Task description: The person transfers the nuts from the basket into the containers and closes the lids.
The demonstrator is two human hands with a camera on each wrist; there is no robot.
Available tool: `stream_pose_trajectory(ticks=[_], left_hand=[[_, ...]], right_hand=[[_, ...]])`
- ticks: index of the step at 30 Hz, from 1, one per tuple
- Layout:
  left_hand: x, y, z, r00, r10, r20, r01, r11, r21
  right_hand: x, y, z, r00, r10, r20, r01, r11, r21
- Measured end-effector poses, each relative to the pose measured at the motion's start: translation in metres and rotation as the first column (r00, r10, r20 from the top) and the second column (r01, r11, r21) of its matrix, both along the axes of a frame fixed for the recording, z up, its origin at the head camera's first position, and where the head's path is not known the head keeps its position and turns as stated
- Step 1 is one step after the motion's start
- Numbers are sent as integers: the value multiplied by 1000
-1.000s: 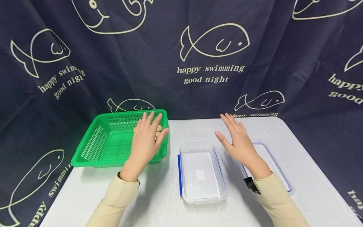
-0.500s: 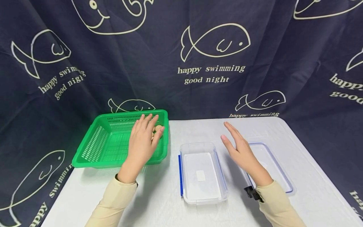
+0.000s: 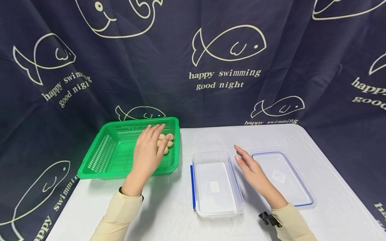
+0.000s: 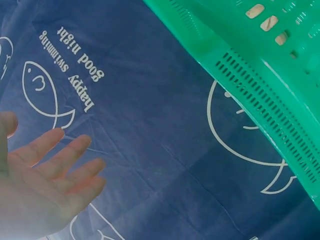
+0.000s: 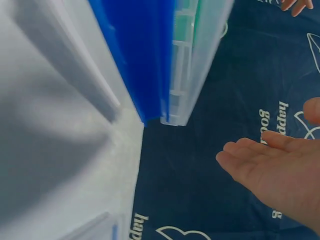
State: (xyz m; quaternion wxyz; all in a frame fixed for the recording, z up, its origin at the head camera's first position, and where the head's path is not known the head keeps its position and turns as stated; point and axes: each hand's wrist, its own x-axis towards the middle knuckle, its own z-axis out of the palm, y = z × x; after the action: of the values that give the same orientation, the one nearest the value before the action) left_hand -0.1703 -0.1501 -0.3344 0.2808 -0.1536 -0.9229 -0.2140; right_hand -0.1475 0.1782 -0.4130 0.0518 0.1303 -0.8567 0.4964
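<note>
My left hand (image 3: 146,150) hovers over the right part of a green plastic basket (image 3: 123,155), fingers extended and holding nothing. Beside its thumb, several tan, rounded, walnut-like pieces (image 3: 170,144) lie in the basket, partly hidden by the hand. In the left wrist view the same hand (image 4: 55,185) has its fingers apart, away from the basket's slotted wall (image 4: 260,95). My right hand (image 3: 253,172), also without anything in it, is held between a clear plastic container (image 3: 212,175) and its lid (image 3: 289,182). Its fingers are fairly straight in the right wrist view.
A white-covered table (image 3: 181,214) carries the basket at left, the container in the middle and the lid flat at right. Blue clips (image 3: 193,187) run along the container's left side. A dark blue fish-print curtain (image 3: 169,67) hangs behind the table.
My left hand has shifted slightly left and nearer, uncovering more of the tan pieces. The right hand has dropped nearer the container and turned, showing more of the lid.
</note>
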Motion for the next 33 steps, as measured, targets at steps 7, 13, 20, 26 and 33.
stream_pose_trajectory(ticks=[7, 13, 20, 26, 33], left_hand=[[0, -6, -1, 999, 3, 34, -4, 1000, 31], [-1, -9, 0, 999, -8, 42, 6, 999, 44], [-9, -14, 5, 998, -35, 46, 34, 999, 33], [-17, -19, 12, 994, -85, 72, 81, 996, 45], [-30, -31, 20, 965, -181, 192, 169, 983, 76]], right_hand=[[3, -3, -14, 999, 37, 27, -34, 996, -84], [7, -1, -25, 997, 69, 23, -66, 992, -111], [13, 2, -34, 992, 82, 92, -71, 991, -116], [17, 4, -38, 985, 109, 130, -91, 987, -136], [17, 6, -44, 981, 126, 149, -104, 984, -143]])
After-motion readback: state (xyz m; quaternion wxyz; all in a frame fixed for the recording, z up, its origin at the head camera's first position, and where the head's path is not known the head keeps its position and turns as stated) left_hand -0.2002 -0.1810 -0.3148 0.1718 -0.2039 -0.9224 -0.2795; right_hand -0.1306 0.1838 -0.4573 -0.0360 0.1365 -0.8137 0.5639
